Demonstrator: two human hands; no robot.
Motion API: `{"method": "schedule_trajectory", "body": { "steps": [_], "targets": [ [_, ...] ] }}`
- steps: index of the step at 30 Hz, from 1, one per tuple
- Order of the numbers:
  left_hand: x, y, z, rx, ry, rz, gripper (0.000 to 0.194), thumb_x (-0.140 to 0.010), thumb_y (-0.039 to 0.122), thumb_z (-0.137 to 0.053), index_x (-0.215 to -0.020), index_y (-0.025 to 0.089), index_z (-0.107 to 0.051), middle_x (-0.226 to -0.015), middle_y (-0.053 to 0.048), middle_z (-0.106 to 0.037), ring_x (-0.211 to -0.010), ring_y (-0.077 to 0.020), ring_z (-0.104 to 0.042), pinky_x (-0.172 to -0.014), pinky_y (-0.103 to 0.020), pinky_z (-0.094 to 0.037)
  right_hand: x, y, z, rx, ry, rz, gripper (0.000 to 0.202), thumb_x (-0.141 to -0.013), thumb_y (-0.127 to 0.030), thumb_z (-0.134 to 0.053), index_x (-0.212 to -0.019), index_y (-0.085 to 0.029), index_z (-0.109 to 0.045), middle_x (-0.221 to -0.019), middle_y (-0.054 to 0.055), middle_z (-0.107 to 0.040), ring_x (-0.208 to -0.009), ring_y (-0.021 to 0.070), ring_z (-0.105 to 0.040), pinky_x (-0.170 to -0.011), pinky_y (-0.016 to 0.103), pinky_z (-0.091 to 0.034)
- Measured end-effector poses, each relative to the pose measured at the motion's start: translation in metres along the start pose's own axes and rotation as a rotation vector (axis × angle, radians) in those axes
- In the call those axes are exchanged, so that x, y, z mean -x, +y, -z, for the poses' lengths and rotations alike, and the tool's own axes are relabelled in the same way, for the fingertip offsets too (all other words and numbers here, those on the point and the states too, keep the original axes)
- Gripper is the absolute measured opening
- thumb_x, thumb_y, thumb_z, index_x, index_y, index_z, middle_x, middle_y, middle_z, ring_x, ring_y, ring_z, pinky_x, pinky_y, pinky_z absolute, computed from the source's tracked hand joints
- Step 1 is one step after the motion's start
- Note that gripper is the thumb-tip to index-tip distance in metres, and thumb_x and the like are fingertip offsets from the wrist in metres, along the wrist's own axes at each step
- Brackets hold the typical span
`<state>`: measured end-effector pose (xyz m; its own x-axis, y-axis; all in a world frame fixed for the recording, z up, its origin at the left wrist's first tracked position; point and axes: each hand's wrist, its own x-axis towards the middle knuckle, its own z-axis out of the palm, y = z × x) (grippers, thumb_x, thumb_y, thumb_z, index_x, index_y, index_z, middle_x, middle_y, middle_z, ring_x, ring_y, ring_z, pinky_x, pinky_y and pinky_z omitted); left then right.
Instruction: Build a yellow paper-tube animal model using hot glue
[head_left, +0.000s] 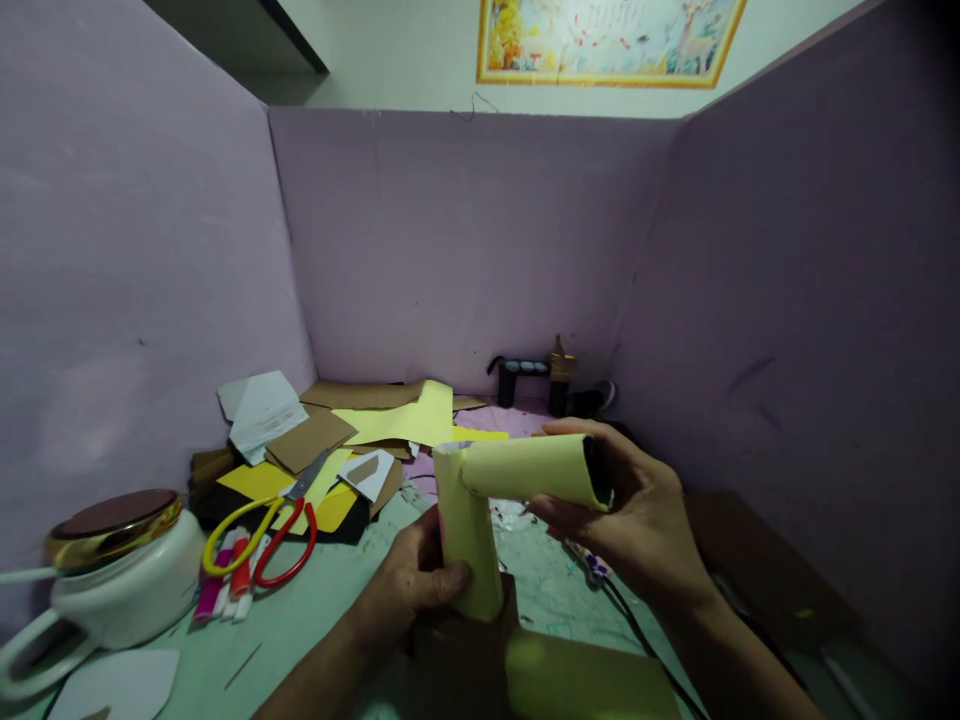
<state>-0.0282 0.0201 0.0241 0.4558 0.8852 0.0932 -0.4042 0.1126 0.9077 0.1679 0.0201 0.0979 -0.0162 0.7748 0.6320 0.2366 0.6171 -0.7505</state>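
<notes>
Two pale yellow paper tubes meet at a right angle in front of me. My left hand (420,575) is wrapped round the upright tube (471,550), thumb on its front. The sideways tube (532,470) touches the upright one near its top, and my right hand (630,500) grips its open right end between thumb and fingers. Dark lining shows inside that end. Below the hands, a brown piece (457,665) and another yellow-green piece (585,675) lie at the bottom edge of the view.
Scissors (281,530) lie over markers (232,575) and paper scraps (311,440) at left. A white lidded mug (127,600) stands far left. A cord (637,630) runs at right. Black tube-like objects (525,370) stand by the back panel (465,250).
</notes>
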Motion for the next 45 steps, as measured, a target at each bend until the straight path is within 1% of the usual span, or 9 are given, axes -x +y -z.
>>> {"method": "schedule_trajectory", "body": {
  "steps": [4,7,13,20,26,30,36,41,45],
  "targets": [
    [0.001,0.002,-0.004,0.003,-0.027,0.015,0.058,-0.062,0.034,-0.078,-0.113,0.016,-0.055,-0.092,-0.009,-0.064,-0.083,-0.0252,-0.060,-0.070,-0.033,-0.048,0.001,-0.005,0.002,0.078,0.000,0.085,0.034,-0.064,-0.027,-0.077,-0.094,-0.026,-0.062,-0.089,0.001,-0.062,-0.080,0.0201,-0.060,-0.069,0.033,-0.053],
    [0.002,0.001,-0.006,0.021,-0.031,0.020,0.057,-0.063,0.033,-0.078,-0.113,0.016,-0.055,-0.093,-0.010,-0.065,-0.087,-0.0280,-0.061,-0.072,-0.035,-0.049,0.003,-0.006,0.002,0.095,-0.007,0.112,0.030,-0.065,-0.026,-0.075,-0.092,-0.025,-0.061,-0.085,0.000,-0.060,-0.075,0.0180,-0.059,-0.068,0.031,-0.051],
    [0.002,0.001,-0.007,0.019,-0.049,-0.011,0.058,-0.065,0.032,-0.077,-0.116,0.015,-0.055,-0.090,-0.009,-0.065,-0.081,-0.0240,-0.061,-0.068,-0.031,-0.048,0.004,-0.004,-0.004,0.109,0.000,0.151,0.031,-0.067,-0.024,-0.072,-0.095,-0.025,-0.059,-0.087,0.001,-0.062,-0.070,0.0155,-0.057,-0.059,0.024,-0.048],
    [0.003,0.002,-0.009,-0.005,-0.032,-0.010,0.058,-0.065,0.032,-0.077,-0.116,0.016,-0.055,-0.087,-0.007,-0.064,-0.081,-0.0233,-0.060,-0.068,-0.030,-0.048,0.006,-0.005,-0.007,0.122,-0.005,0.143,0.031,-0.069,-0.022,-0.071,-0.097,-0.025,-0.058,-0.087,0.001,-0.062,-0.068,0.0152,-0.057,-0.056,0.023,-0.047],
    [0.003,0.004,-0.009,-0.038,-0.042,-0.025,0.067,-0.066,0.034,-0.076,-0.125,0.017,-0.049,-0.090,-0.008,-0.064,-0.080,-0.0233,-0.059,-0.070,-0.032,-0.047,0.006,-0.002,-0.009,0.053,0.002,0.119,0.032,-0.069,-0.025,-0.072,-0.097,-0.025,-0.057,-0.092,0.002,-0.063,-0.073,0.0167,-0.058,-0.059,0.024,-0.049],
    [0.002,0.004,-0.007,-0.057,-0.037,-0.025,0.063,-0.066,0.035,-0.075,-0.121,0.015,-0.052,-0.089,-0.009,-0.064,-0.078,-0.0215,-0.057,-0.067,-0.030,-0.047,0.005,0.000,-0.010,0.041,0.003,0.103,0.032,-0.070,-0.026,-0.072,-0.097,-0.024,-0.057,-0.093,0.003,-0.063,-0.076,0.0176,-0.059,-0.061,0.026,-0.050],
    [0.003,0.004,-0.007,-0.046,-0.029,0.006,0.056,-0.064,0.036,-0.077,-0.112,0.015,-0.057,-0.088,-0.009,-0.064,-0.077,-0.0214,-0.058,-0.066,-0.030,-0.048,0.005,0.002,-0.011,0.028,0.005,0.098,0.032,-0.069,-0.025,-0.072,-0.097,-0.025,-0.057,-0.092,0.002,-0.062,-0.074,0.0166,-0.058,-0.061,0.026,-0.050],
    [0.004,0.005,-0.007,-0.053,-0.040,0.003,0.057,-0.064,0.035,-0.076,-0.114,0.015,-0.056,-0.084,-0.007,-0.063,-0.075,-0.0196,-0.057,-0.064,-0.028,-0.047,0.004,0.003,-0.012,0.026,0.015,0.121,0.032,-0.069,-0.023,-0.071,-0.097,-0.024,-0.057,-0.091,0.001,-0.063,-0.074,0.0158,-0.059,-0.063,0.025,-0.050],
    [0.002,0.002,-0.003,-0.067,-0.037,0.002,0.058,-0.064,0.037,-0.076,-0.114,0.015,-0.056,-0.087,-0.008,-0.063,-0.079,-0.0217,-0.057,-0.067,-0.030,-0.048,0.004,0.002,-0.012,-0.003,0.005,0.095,0.031,-0.069,-0.022,-0.071,-0.097,-0.023,-0.057,-0.087,0.000,-0.062,-0.071,0.0142,-0.058,-0.060,0.023,-0.049]
  ]
}}
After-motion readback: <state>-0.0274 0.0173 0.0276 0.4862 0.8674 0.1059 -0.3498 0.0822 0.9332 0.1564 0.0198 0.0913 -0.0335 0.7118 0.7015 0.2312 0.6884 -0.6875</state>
